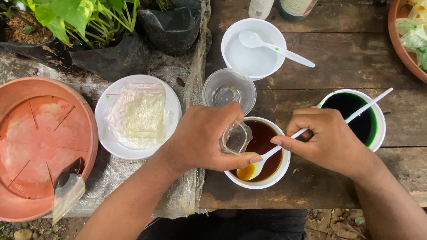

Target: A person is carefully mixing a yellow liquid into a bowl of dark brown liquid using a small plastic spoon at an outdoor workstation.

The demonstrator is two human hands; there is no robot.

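The left hand [202,138] pinches a small clear plastic pouch [235,138] open over the white bowl of brown liquid [260,178], catching drips, while the right hand [327,138] grips a white plastic spoon [267,158] dipped for scooping.

A weathered wooden table [338,58] stands over bare ground [331,222] in daylight.

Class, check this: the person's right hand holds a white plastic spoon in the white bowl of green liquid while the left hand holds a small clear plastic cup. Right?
Not quite. The head view shows the right hand holding the white plastic spoon in the white bowl of brown liquid, not green. The left hand does hold the small clear plastic cup.
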